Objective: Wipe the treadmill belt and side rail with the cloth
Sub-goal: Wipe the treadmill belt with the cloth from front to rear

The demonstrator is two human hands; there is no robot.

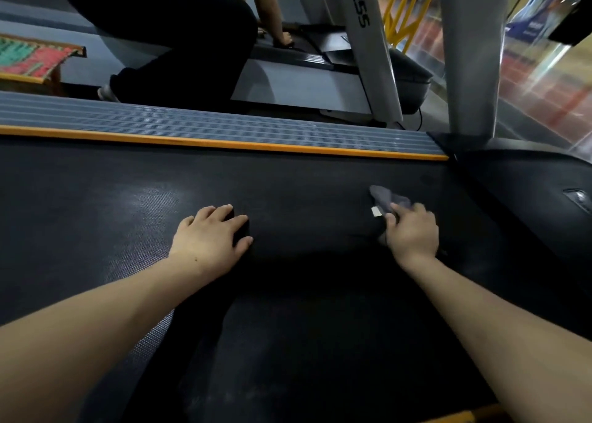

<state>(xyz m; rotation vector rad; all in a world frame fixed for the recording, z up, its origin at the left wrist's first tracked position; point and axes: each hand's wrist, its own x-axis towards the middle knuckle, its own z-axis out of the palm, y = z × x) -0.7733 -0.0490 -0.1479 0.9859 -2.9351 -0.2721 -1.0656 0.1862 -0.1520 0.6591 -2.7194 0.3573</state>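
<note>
Head view: my left hand (209,238) lies flat, fingers spread, on the black treadmill belt (304,182), gripping nothing. Right hand (413,230) presses a dark grey cloth (386,198) onto the belt's right part, near the ribbed side rail (224,125) with its orange edge, farther off.

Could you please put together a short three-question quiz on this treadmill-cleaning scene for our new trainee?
1. True or false: the cloth is under the left hand.
2. Which surface do both hands rest on: A) the ribbed side rail, B) the black belt, C) the floor?
3. What colour is the strip between the belt and the ribbed rail?

Key:
1. False; the right hand presses the grey cloth, while the left hand lies flat and empty.
2. B.
3. Orange.
</note>
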